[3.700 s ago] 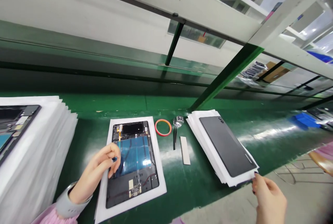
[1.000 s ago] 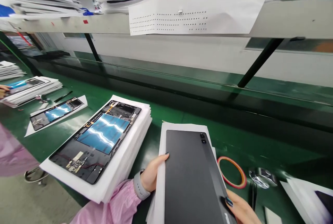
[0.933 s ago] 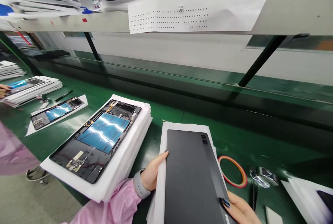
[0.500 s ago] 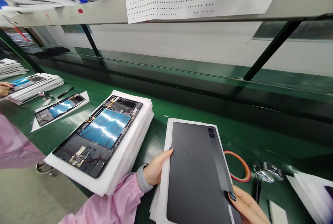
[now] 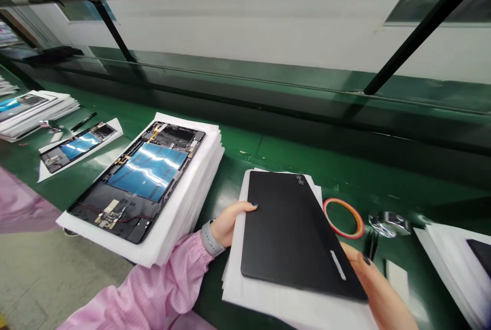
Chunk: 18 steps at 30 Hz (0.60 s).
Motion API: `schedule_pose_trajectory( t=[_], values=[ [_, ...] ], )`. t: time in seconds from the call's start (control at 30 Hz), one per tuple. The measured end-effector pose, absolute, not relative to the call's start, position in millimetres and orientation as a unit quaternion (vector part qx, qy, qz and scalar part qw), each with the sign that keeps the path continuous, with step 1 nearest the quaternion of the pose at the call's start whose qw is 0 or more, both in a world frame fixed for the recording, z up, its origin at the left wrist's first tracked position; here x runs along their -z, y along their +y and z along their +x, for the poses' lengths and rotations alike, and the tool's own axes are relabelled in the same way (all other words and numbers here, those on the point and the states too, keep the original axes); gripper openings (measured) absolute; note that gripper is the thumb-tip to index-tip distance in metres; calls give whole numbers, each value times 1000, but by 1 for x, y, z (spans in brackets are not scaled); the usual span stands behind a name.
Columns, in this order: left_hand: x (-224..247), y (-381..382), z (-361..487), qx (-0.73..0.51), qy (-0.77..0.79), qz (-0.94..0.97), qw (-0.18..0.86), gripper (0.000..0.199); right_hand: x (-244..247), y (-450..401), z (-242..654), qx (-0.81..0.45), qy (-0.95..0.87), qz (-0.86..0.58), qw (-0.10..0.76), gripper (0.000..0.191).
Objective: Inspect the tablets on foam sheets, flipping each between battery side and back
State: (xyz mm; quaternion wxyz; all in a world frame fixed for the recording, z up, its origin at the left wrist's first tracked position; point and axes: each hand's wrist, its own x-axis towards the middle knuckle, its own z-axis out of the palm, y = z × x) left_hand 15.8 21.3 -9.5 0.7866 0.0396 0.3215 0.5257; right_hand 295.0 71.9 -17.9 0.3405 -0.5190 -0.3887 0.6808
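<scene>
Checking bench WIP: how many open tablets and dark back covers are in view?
Open tablets: 3 (centre-stack tablet, single-sheet tablet, far-left tablet)
Dark back covers: 2 (held cover between left hand and right hand; right-stack cover)
Total: 5

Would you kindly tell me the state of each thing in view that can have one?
Black tablet back cover, held tilted above white sheets, outer face up.
Left hand, gripping the cover's left edge.
Right hand, gripping the cover's right corner.
Opened tablet, lying on a foam-sheet stack, internals exposed.
Second opened tablet, flat on a white sheet.
Orange-red ring, lying flat on the green bench.
</scene>
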Motion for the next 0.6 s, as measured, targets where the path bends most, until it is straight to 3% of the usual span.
schedule_pose_trajectory(
  t=[0.23, 0.37, 0.6],
  values=[
    [10, 24, 8, -508, 286, -28, 812, 28, -21, 61, 283, -665, -410, -492, 384, 30],
    [10, 24, 9, -511, 286, -32, 810, 32, -20, 60, 285, -657, -393, -511, 391, 32],
    [10, 24, 8, -510, 296, -48, 806, 36, -26, 65, 275, -735, -340, -428, 402, 29]
  ],
)
